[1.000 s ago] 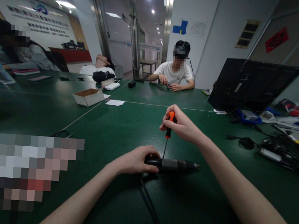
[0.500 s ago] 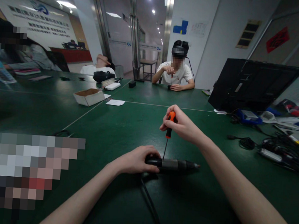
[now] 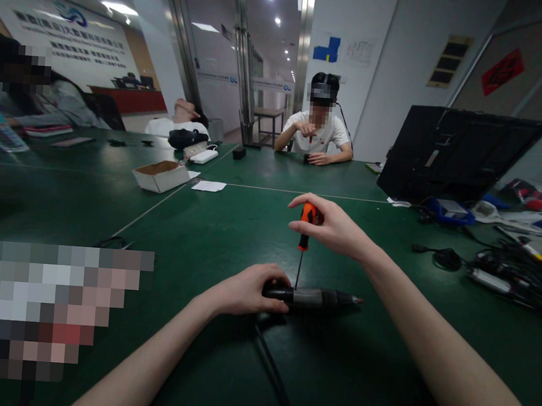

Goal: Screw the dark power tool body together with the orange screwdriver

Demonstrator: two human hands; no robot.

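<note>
My left hand [image 3: 250, 290] is wrapped round the rear of a black corded tool [image 3: 320, 299] that lies on its side on the green table. The tool has a grey band and a tapered tip pointing right, and its black cord [image 3: 273, 361] runs toward me. Above it, my right hand [image 3: 328, 222] is around the orange and black handle of a screwdriver [image 3: 304, 239], with thumb and index finger spread apart and the handle between them. The screwdriver stands nearly upright, its shaft meeting the tool's top near my left fingertips. Its very tip is too small to make out.
A small open box [image 3: 161, 177] and white paper [image 3: 209, 186] lie beyond my hands. Right are a black monitor [image 3: 460, 154] and tangled cables [image 3: 516, 276]. Across the table a person [image 3: 320, 126] works with a screwdriver; others sit left. A pixelated patch covers the lower left.
My right thumb and index finger have spread from their closed grip on the screwdriver handle. The handle has shifted slightly left. My left hand and the black tool have stayed put.
</note>
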